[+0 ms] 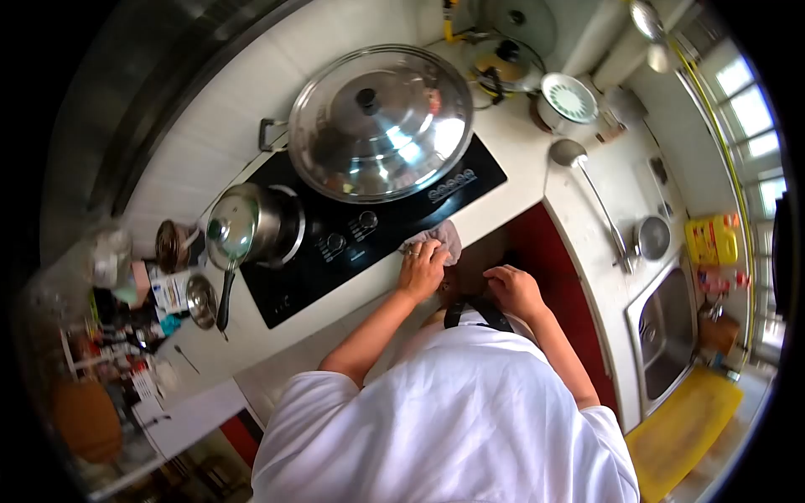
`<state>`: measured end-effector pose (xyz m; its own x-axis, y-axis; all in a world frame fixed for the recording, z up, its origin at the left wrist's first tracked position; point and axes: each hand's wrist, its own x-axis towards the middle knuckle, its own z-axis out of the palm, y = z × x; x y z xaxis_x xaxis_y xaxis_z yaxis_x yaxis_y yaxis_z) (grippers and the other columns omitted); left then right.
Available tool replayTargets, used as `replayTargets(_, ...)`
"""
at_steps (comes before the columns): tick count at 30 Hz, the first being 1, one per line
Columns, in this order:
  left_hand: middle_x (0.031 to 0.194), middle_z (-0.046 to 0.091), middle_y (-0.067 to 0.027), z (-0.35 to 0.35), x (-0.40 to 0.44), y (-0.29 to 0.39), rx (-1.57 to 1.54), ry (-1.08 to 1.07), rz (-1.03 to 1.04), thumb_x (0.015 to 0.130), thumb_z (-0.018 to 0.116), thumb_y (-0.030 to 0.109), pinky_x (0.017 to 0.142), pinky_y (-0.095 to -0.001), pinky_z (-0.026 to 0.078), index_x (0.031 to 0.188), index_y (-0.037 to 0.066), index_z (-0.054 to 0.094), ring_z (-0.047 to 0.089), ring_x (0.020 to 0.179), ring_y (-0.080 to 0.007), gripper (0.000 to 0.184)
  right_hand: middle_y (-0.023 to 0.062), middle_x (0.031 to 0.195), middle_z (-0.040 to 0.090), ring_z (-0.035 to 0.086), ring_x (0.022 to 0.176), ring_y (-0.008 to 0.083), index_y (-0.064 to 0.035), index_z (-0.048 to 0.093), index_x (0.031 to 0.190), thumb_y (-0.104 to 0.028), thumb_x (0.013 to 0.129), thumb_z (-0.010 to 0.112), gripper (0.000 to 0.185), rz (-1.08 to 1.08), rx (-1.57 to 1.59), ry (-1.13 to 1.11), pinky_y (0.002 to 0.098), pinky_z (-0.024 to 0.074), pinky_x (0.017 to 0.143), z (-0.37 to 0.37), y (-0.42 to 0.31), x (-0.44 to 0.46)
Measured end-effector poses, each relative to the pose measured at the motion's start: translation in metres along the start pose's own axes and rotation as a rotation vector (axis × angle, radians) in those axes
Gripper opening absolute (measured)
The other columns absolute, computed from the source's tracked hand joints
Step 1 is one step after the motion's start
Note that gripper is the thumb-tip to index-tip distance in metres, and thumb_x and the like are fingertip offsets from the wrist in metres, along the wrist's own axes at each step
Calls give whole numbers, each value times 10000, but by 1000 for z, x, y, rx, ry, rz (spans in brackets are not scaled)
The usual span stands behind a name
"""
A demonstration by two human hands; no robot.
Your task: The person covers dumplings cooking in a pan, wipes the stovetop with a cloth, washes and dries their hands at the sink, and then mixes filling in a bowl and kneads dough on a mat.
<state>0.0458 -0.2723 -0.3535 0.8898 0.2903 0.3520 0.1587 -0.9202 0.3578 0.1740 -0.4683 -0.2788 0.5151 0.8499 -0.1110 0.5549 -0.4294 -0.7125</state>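
My left hand [422,270] has its fingers closed over a crumpled greyish-pink cloth [447,241] at the front edge of the black cooktop [293,314]. The cloth lies partly on the cooktop glass and partly on the white counter edge. My right hand [514,290] hangs in front of my body, apart from the counter, its fingers curled; whether anything is in them is hidden. Beyond the cloth, a big wok with a shiny domed lid [348,134] covers the right burner. A small lidded saucepan [256,222] stands at the left burner, its black handle pointing towards me.
A ladle [570,153] and a strainer [651,237] lie on the right counter beside the sink [662,323]. A yellow cutting board [683,427] is below the sink. A metal bowl [201,302] and assorted clutter fill the left. A white pot [568,102] stands in the back corner.
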Motion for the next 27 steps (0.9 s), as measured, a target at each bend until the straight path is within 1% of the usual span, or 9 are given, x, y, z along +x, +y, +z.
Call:
replayTargets(1, 1068, 518, -49, 0, 1, -2, -2, -69, 43, 707, 661, 142, 780, -406, 456, 910, 158, 593, 510, 949, -281, 214, 102, 884, 648, 632, 785, 296, -92, 674, 931, -125, 804, 586, 158, 31, 10, 25, 378, 515, 696, 1, 2, -10)
replayTargets(4, 1142, 461, -75, 1, 1, -4, -25, -207, 104, 656, 747, 233, 889, -443, 397, 1002, 170, 564, 450, 1044, -310, 396, 105, 886, 642, 628, 786, 301, -93, 674, 945, -120, 800, 581, 174, 215, 52, 115, 373, 504, 697, 4, 15, -41)
replayTargets(7, 1195, 444, -76, 5, -6, -8, -19, -211, 182, 641, 766, 256, 937, -451, 361, 997, 172, 554, 413, 1106, -319, 422, 118, 890, 645, 624, 824, 312, -82, 669, 953, -115, 804, 573, 180, 340, 74, 176, 386, 496, 730, 9, 23, -69)
replayTargets(9, 1217, 426, -41, 9, -10, -13, 32, -215, 220, 623, 774, 262, 932, -463, 362, 1006, 209, 547, 381, 1140, -303, 448, 120, 897, 648, 623, 835, 316, -85, 669, 954, -121, 808, 570, 180, 397, 105, 208, 391, 493, 738, 22, 32, -86)
replayTargets(12, 1229, 417, -43, 15, -13, -16, 75, -198, 265, 637, 754, 235, 924, -472, 369, 1001, 208, 542, 378, 1141, -312, 423, 127, 917, 650, 620, 859, 322, -91, 670, 956, -136, 814, 564, 183, 447, 128, 235, 400, 490, 753, 51, 48, -106)
replayTargets(13, 1219, 414, -86, 14, -13, -15, 75, -206, 280, 630, 755, 197, 950, -467, 356, 1025, 169, 543, 376, 1124, -343, 450, 130, 930, 651, 618, 871, 324, -94, 671, 957, -145, 816, 561, 186, 454, 125, 240, 405, 490, 761, 63, 51, -114)
replayTargets(17, 1197, 409, -116, 17, -13, -14, 72, -178, 319, 630, 730, 177, 945, -479, 353, 1035, 147, 535, 371, 1104, -361, 451, 130, 951, 654, 616, 897, 324, -98, 671, 964, -157, 821, 551, 195, 538, 179, 209, 406, 490, 783, 112, 48, -144)
replayTargets(22, 1184, 399, -128, 19, -11, -9, 96, -168, 363, 621, 734, 202, 916, -493, 358, 1018, 151, 527, 372, 1068, -365, 450, 119, 975, 663, 615, 927, 316, -117, 675, 968, -184, 809, 565, 205, 797, 326, 131, 403, 491, 807, 179, 36, -185)
replayTargets(27, 1174, 396, -137, 21, -12, -7, 139, -172, 402, 625, 730, 210, 934, -486, 342, 1029, 137, 518, 364, 1071, -366, 461, 136, 971, 659, 619, 920, 317, -124, 675, 971, -183, 801, 552, 217, 875, 438, 67, 416, 488, 807, 241, 25, -229)
